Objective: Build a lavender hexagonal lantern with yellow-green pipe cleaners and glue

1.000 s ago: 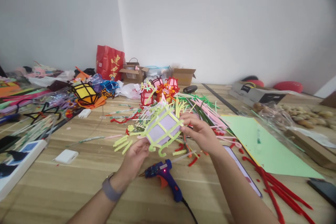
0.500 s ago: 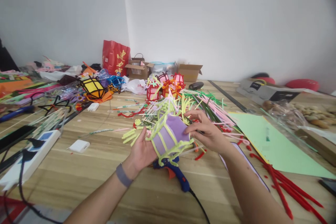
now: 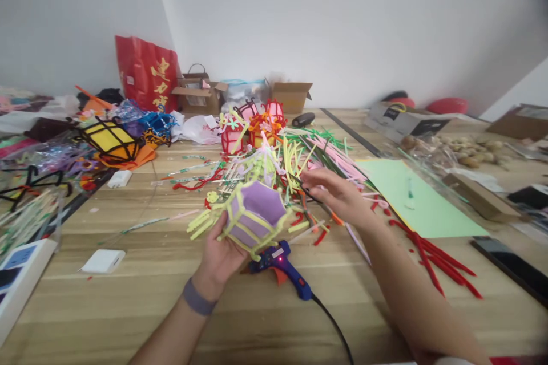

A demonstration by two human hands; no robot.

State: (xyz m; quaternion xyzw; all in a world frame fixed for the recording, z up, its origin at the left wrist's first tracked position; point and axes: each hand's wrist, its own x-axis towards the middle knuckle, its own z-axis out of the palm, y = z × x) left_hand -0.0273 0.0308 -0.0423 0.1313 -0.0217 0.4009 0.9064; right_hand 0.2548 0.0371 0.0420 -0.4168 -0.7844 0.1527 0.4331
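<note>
My left hand (image 3: 222, 256) cups a hexagonal lantern (image 3: 250, 231) from below and the left, thumb against its side. The lantern has lilac panels edged with pale yellow-green pipe cleaners, and its hollow end tilts up toward me. My right hand (image 3: 336, 197) is off the lantern, to its right, fingers loosely bent and apart. By its fingertips and thumb lies a thin dark tool (image 3: 310, 193), with orange near its lower end; its kind is unclear. Below the lantern, a blue glue gun (image 3: 293, 274) rests on the table, its red light lit.
Loose pipe cleaners (image 3: 329, 157) are heaped behind the lantern, with finished red lanterns (image 3: 233, 140) beyond. On the right lie a green sheet (image 3: 423, 199), red pipe cleaners (image 3: 445, 262) and a phone (image 3: 514, 268). A white power strip (image 3: 25, 285) and adapter (image 3: 103, 261) are on the left.
My right hand has let go of the lantern and moved to the thin dark tool. The lantern stays in my left hand, turned slightly. The view has shifted to the right.
</note>
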